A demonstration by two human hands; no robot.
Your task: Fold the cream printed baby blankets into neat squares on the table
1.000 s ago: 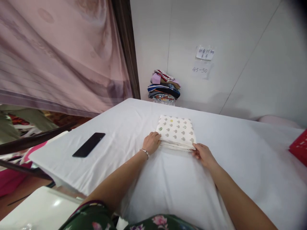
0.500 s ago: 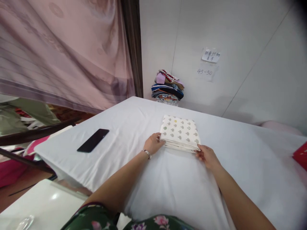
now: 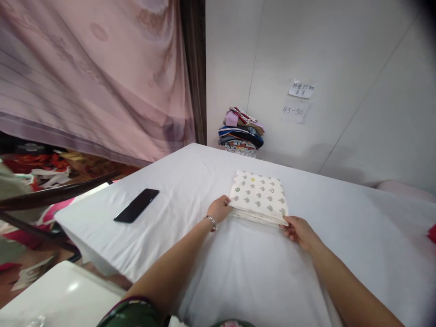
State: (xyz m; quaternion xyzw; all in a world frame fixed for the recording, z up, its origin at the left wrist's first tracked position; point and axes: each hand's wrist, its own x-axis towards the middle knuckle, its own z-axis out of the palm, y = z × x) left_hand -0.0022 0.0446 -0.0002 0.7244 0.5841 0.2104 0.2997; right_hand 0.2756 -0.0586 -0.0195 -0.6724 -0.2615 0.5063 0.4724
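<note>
A folded cream cloth point(image 3: 259, 196) with small grey and green prints lies on the white-covered table point(image 3: 259, 281). My left hand point(image 3: 219, 210), with a bracelet at the wrist, grips the cloth's near left corner, fingers curled under its edge. At the near right corner my right hand point(image 3: 299, 230) pinches the stacked folds. Both forearms reach in from the bottom of the view.
A black phone point(image 3: 136, 205) lies flat near the table's left edge. A pile of folded coloured clothes point(image 3: 242, 131) sits at the far edge against the white wall. A pink curtain point(image 3: 95, 77) hangs to the left. A red object point(image 3: 432, 233) shows at the right border.
The view has shifted a little, so the cloth and hands sit slightly lower and to the right. Both hands keep their hold on the cloth's near corners.
</note>
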